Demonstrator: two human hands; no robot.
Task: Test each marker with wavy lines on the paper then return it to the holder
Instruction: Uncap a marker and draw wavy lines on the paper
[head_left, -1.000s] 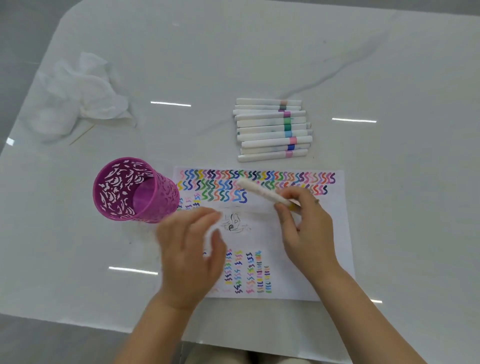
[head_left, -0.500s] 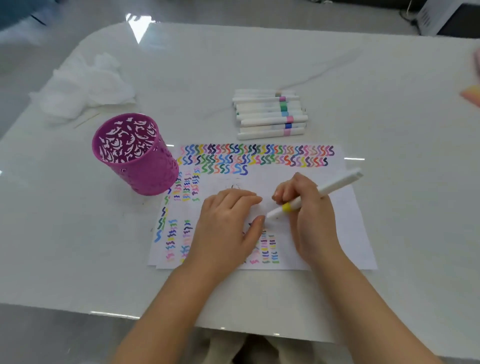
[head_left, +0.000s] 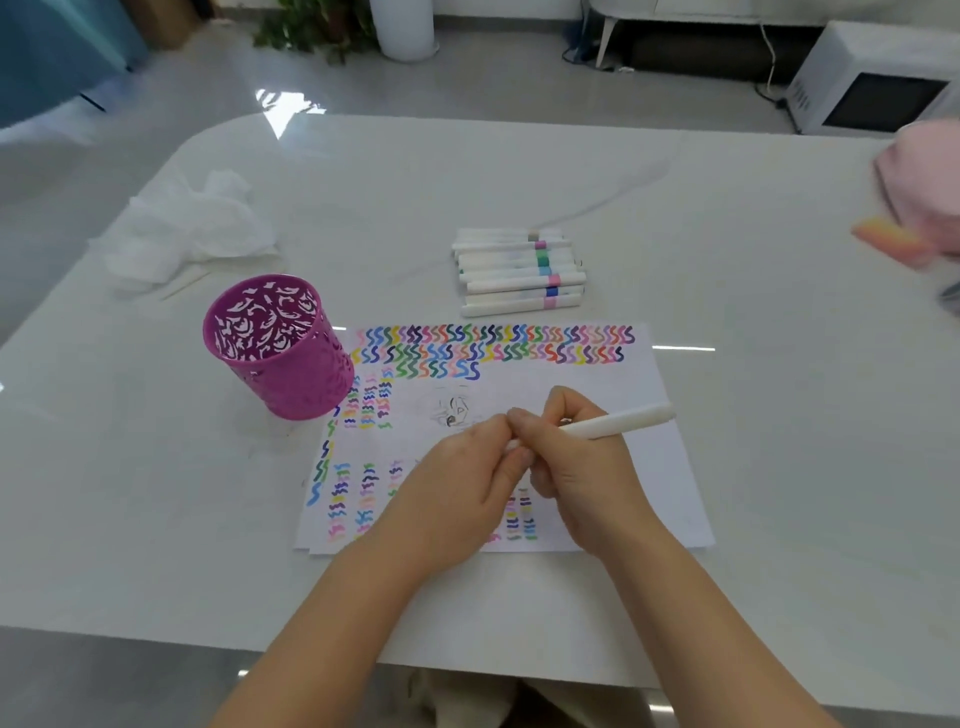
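Observation:
A white marker (head_left: 618, 425) lies nearly level above the paper (head_left: 639, 467), its long end pointing right. My right hand (head_left: 576, 467) grips its barrel. My left hand (head_left: 467, 483) meets it from the left, fingertips pinching the marker's near end, which is hidden between the two hands. The paper carries rows of coloured wavy lines along its top and left side. An empty purple cut-out holder (head_left: 280, 348) stands upright at the paper's top left corner. Several white markers (head_left: 519, 273) with coloured bands lie stacked beyond the paper.
Crumpled white tissue (head_left: 187, 228) and a thin wooden stick (head_left: 184, 285) lie at the far left of the white table (head_left: 779, 415). A pink blurred object (head_left: 919, 208) sits at the right edge. A microwave (head_left: 867, 78) stands on the floor beyond.
My left hand has lifted off the paper and closed on the marker's near end. The marker has tilted flatter. The camera has tipped up, showing the room beyond the table.

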